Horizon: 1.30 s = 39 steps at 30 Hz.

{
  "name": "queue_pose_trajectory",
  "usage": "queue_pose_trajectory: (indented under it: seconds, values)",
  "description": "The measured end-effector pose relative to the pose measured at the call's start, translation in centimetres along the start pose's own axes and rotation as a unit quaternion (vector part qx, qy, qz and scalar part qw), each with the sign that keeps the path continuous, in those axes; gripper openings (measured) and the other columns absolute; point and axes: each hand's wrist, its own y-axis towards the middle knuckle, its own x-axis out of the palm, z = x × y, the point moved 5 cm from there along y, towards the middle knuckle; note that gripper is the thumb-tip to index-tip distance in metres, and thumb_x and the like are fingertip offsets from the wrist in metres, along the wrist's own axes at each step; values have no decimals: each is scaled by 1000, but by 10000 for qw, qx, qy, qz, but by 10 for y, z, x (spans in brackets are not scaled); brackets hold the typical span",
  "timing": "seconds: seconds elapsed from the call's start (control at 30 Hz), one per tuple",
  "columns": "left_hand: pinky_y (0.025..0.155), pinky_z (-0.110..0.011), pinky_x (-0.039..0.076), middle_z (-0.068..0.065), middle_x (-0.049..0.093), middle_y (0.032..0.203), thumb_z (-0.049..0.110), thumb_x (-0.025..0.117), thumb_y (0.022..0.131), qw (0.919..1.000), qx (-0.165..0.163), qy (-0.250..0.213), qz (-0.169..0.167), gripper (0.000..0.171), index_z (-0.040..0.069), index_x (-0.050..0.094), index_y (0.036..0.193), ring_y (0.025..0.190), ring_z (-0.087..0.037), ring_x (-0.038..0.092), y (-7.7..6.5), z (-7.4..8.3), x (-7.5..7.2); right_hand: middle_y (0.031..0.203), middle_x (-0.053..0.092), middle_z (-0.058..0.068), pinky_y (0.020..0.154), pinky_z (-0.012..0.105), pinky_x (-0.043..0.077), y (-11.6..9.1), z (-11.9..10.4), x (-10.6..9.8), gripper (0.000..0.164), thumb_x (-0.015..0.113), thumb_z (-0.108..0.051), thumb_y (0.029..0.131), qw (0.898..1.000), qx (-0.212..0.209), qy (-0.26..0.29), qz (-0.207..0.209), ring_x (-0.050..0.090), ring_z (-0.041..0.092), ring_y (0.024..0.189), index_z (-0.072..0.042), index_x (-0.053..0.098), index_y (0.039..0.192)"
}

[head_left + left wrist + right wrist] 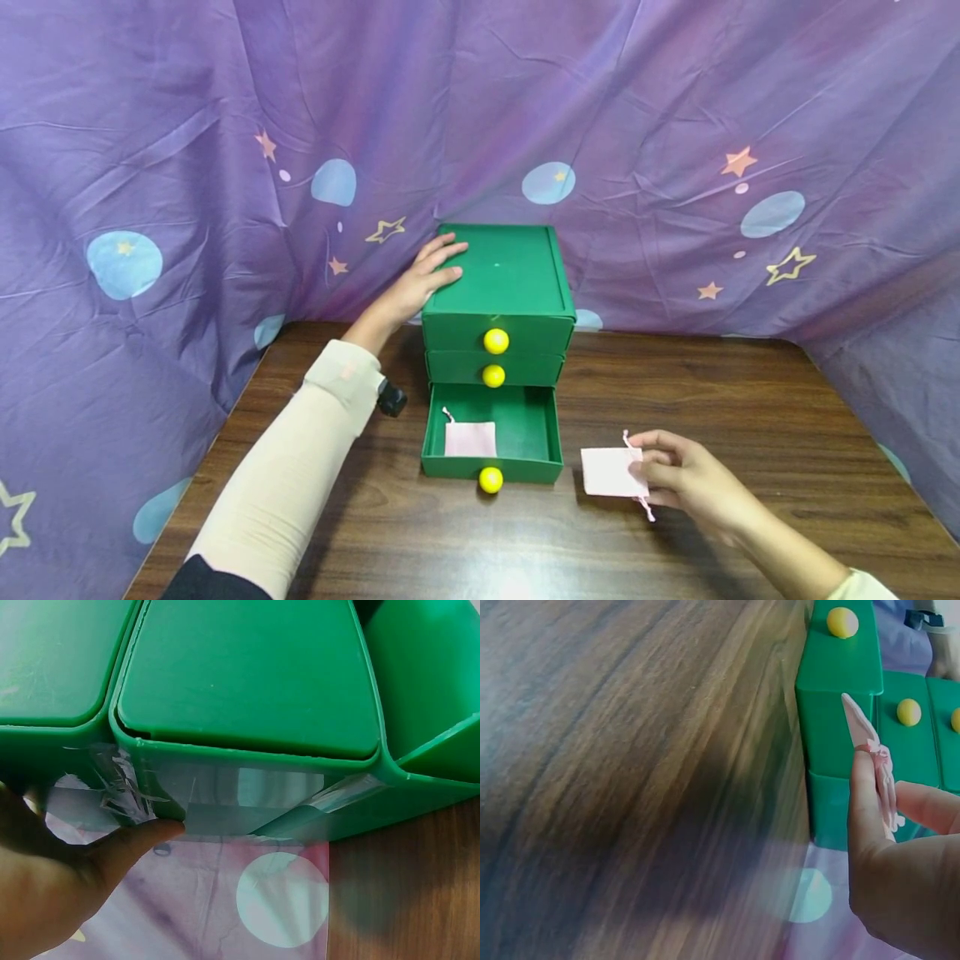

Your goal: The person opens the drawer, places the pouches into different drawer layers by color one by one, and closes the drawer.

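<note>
A green three-drawer cabinet (498,271) stands on the table, and its bottom drawer (525,425) is pulled out. One pink drawstring pouch (470,439) lies in the left part of that drawer. My left hand (423,279) rests on the cabinet's upper left edge, fingers spread on the top; in the left wrist view its thumb (142,840) lies along the green side. To the right of the drawer, my right hand (686,475) pinches a second pink drawstring pouch (611,472) by its gathered end, between thumb and fingers, as the right wrist view also shows.
Each drawer front has a yellow ball knob, such as the bottom knob (491,480). The brown wooden table (675,392) extends on both sides of the cabinet. A purple curtain (450,108) with stars and blue spots hangs close behind it. Clear tape (277,787) runs along the cabinet's side.
</note>
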Motion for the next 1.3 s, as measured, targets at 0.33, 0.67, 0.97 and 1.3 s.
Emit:
queue_pose_trajectory:
  seconds: [0.33, 0.67, 0.97, 1.3]
  values:
    - [128, -47, 4, -8, 11, 173, 15, 50, 107, 10000, -7, 38, 33, 53, 1, 39, 157, 159, -27, 2, 0, 0, -1, 110, 69, 8, 87, 38, 61, 5, -10, 10, 32, 58, 1, 102, 9984, -257, 425, -272, 70, 17, 98, -6, 52, 132]
    - [128, -47, 5, -9, 9, 173, 14, 49, 108, 10000, 5, 39, -21, 52, 1, 38, 157, 159, -27, 1, -1, 0, -1, 114, 70, 8, 90, 38, 60, 11, -21, 20, 35, 58, 3, 101, 9959, -424, 723, -326, 70, 18, 101, -5, 51, 135]
    - [128, -47, 5, -9, 9, 173, 14, 49, 108, 10000, 21, -14, -18, 52, 0, 38, 157, 159, -27, 0, -1, 1, 0, 117, 70, 11, 88, 34, 61, 17, -30, 30, 40, 58, 2, 101, 9949, -485, 777, -416, 71, 21, 101, 4, 47, 139]
    - [128, -45, 3, -10, 12, 172, 13, 50, 107, 10000, 51, 28, 48, 52, 0, 39, 156, 159, -27, 2, 0, 0, 1, 119, 69, 12, 90, 35, 60, 22, -41, 40, 51, 61, 3, 99, 9957, -428, 750, -333, 70, 23, 103, 14, 39, 143]
